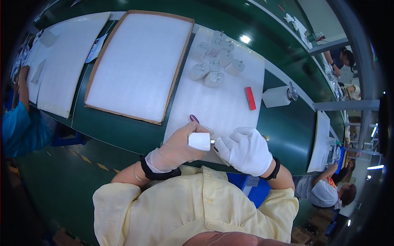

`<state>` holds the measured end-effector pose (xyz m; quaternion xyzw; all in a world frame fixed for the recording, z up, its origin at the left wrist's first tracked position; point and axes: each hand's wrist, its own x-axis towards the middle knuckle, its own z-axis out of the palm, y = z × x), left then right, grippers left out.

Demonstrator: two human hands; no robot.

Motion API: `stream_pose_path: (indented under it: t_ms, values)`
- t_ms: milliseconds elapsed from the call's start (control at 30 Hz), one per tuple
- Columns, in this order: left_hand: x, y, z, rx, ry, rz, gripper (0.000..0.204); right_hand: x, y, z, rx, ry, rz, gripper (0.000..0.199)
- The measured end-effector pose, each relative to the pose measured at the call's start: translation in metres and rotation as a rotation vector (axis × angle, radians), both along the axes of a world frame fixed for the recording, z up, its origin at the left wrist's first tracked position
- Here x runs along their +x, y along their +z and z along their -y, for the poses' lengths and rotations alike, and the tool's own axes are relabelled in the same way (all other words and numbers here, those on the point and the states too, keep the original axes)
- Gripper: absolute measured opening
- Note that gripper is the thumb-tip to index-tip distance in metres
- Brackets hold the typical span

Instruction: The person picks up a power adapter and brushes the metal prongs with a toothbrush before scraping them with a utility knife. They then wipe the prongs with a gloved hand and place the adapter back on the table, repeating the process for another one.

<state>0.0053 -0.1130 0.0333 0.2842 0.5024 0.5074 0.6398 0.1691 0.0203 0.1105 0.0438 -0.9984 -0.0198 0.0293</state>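
My left hand (177, 145), in a thin translucent glove, is closed around a small white angular block-shaped piece (199, 141) with a short metal neck on its right side. In a white cloth glove, my right hand (245, 149) has its fingers curled together close to that metal neck. A slim piece with a dark spot shows under the right fingers, but its kind is unclear. Just beyond my left hand lies a dark purple rounded thing (194, 119), partly hidden. A bit of brass-coloured metal (266, 138) shows beside the right glove.
Several clear bottles with metal necks (214, 78) stand on the white foam sheet (223, 102). A red block (250, 98) lies nearer. Right of it is a white bottle with a metal top (279, 96). Left, a foam-lined cardboard tray (135, 65); farther left, a co-worker in blue (26, 127).
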Motion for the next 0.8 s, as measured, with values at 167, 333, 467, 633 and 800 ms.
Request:
stream_pose_path:
  t_ms: [167,333,467,633,800]
  values:
    - [-0.004,0.017,-0.007,-0.031,0.105,0.196,0.05,-0.007,0.024,-0.014,-0.054,-0.119,0.057,0.024]
    - [-0.002,0.042,-0.034,0.183,0.305,0.321,0.058,-0.007,-0.007,-0.063,0.009,-0.361,-0.29,0.026]
    - [0.001,0.056,-0.05,0.269,0.296,0.355,0.063,-0.011,-0.014,-0.046,-0.541,-0.521,-0.717,0.015]
    - [0.018,0.066,-0.057,0.26,0.328,0.296,0.066,-0.01,0.008,-0.03,-1.631,-0.7,-0.506,0.016]
    - [0.019,0.051,-0.068,0.548,0.346,-0.625,0.06,-0.009,0.001,-0.05,-1.418,-0.688,-0.377,0.017]
